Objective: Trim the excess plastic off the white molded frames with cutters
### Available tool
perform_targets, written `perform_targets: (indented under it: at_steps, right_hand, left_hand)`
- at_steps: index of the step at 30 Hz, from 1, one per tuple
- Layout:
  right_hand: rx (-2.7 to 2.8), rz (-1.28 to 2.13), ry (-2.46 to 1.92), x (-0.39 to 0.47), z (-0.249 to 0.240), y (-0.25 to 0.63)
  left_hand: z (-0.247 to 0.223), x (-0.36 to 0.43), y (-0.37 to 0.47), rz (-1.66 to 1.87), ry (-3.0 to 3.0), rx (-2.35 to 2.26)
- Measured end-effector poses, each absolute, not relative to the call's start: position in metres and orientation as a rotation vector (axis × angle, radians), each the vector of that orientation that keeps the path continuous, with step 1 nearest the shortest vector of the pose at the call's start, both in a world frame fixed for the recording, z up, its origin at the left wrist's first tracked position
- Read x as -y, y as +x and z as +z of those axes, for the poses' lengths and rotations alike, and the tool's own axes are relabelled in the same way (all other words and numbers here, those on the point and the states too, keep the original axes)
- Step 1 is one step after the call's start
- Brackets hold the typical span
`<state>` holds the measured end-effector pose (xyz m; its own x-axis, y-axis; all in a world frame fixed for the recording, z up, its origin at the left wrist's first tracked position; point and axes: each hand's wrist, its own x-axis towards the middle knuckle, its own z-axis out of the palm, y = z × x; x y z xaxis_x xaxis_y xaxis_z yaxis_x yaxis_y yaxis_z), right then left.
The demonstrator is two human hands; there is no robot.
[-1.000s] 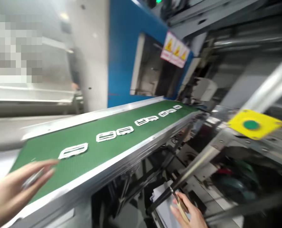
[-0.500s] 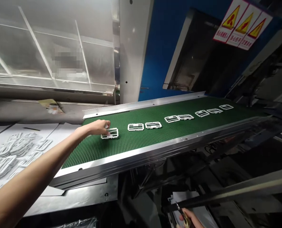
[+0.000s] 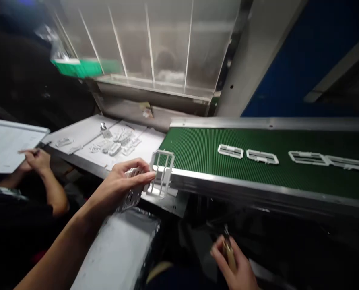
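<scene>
Pinched at the fingertips of the left hand [image 3: 123, 179]: a white, rectangular, open plastic frame [image 3: 168, 176] with cut corners and lengthwise inner bars, nearly upright, long sides roughly vertical, in front of the near edge of a ribbed green conveyor belt [image 3: 194, 151]. Left hand: thumb and fingers closed to a narrow pinch, with further white plastic pieces [image 3: 133, 193] gathered under the palm. Right hand: [image 3: 235, 262] curled around a small hand tool with a tan handle [image 3: 230, 255], dark metal tip pointing away, well apart from the held frame. Beyond the right hand, on the belt: a row of similar white frames [image 3: 230, 151]. Beyond the left hand, on white sheets: a loose pile of white parts [image 3: 116, 147]. To its left: a co-worker's hand [image 3: 40, 161] at a white board [image 3: 10, 145].

Hidden by fingers: the number of pieces in the left palm. Blurred and dark: the tool's tip; cannot tell whether parted. Cut off: the right wrist, at the lower edge; the farthest-right frame, at the right edge.
</scene>
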<state>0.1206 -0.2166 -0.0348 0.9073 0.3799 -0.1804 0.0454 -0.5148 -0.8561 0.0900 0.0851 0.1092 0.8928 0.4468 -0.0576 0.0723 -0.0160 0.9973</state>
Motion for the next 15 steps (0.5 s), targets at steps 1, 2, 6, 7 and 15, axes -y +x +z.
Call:
perform_targets:
  at_steps: [1, 2, 6, 7, 15]
  right_hand:
    - [0.405, 0.496, -2.006, 0.207, -0.029, 0.121]
    - [0.495, 0.557, -1.935, 0.197, -0.024, 0.121]
    - [0.672, 0.731, -1.753, 0.156, -0.023, 0.127]
    - [0.69, 0.768, -1.731, 0.148, -0.027, 0.126]
    - [0.635, 0.948, -1.576, 0.13, -0.055, 0.121]
  left_hand:
    - [0.091, -0.075, 0.07, 0.287, 1.48, -0.5]
    - [0.07, -0.065, 0.053, 0.258, 1.385, -0.58]
    - [-0.01, -0.016, 0.008, 0.153, 1.071, -0.815]
    - [-0.024, -0.004, 0.002, 0.146, 1.005, -0.85]
    - [-0.061, 0.036, -0.017, 0.247, 0.784, -0.935]
